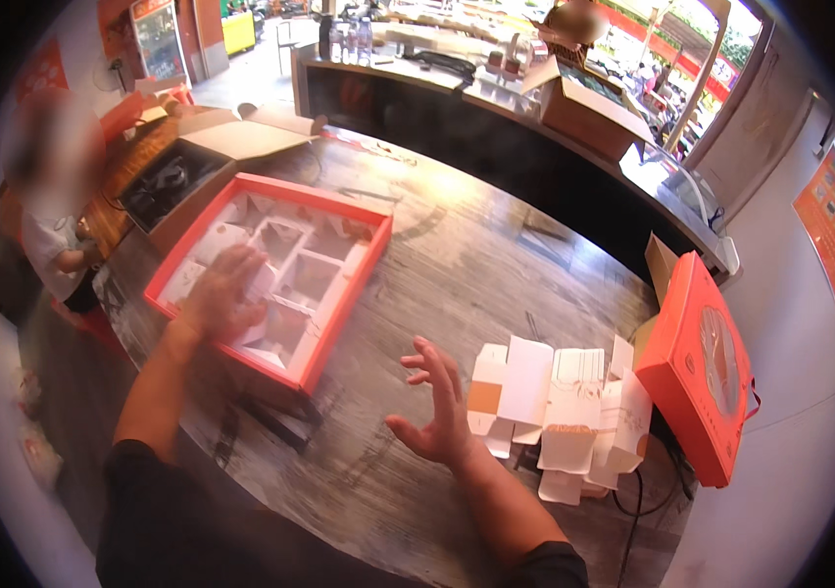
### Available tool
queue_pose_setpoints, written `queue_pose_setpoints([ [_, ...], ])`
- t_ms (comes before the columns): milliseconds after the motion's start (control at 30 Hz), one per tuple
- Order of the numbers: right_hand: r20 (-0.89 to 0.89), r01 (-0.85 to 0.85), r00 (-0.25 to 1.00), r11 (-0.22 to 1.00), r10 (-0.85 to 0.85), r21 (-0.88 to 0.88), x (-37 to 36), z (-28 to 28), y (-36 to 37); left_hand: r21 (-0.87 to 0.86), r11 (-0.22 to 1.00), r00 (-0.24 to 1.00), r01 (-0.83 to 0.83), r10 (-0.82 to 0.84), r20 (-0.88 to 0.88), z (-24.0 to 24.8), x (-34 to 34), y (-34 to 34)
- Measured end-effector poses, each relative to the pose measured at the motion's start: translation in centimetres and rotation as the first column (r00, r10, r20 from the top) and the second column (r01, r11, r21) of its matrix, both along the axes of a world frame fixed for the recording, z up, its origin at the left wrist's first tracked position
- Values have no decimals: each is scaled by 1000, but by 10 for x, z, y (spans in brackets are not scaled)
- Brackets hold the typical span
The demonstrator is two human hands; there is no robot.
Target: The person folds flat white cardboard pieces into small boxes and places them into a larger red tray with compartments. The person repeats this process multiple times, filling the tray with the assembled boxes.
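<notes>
Head view: left hand (224, 296) over white dividers (292, 257) inside open red box (342, 312); cannot tell whether grip holds anything. Box sits on left part of grey worktop (437, 255). Right hand (440, 407) bare, grip released, fingers spread, near white cartons (571, 416). Red package (674, 377) with oval window tilted just beside cartons. Brown carton (251, 139) beyond box.

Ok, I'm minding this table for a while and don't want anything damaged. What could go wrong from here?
The left hand is in the red tray, among its white dividers; pressing too hard might bend them.
The red windowed box stands tilted at the table's right side, so a bump could tip it.
The black cable beside the white cartons might snag if they are dragged.
</notes>
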State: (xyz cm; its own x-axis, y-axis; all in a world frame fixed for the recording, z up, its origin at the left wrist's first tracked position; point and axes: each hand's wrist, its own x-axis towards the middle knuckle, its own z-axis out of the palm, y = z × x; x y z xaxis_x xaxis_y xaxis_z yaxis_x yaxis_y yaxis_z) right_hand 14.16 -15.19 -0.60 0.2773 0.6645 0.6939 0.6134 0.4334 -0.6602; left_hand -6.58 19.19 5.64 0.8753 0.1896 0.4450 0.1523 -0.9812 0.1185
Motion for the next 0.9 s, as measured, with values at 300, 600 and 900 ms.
queue_pose_setpoints([
  [300, -7, 51, 999, 984, -53, -172, -3, -5, -2, 20, 1000, 996, -3, 1, 93, -8, 3, 8],
  [600, -30, 44, 998, 980, -51, -196, -4, -6, -2, 38, 999, 997, -9, 6, 80, -12, 3, 11],
  [900, -85, 20, 996, 974, -40, -224, -6, -6, -3, 27, 999, 999, -37, 36, 28, -14, 4, 12],
])
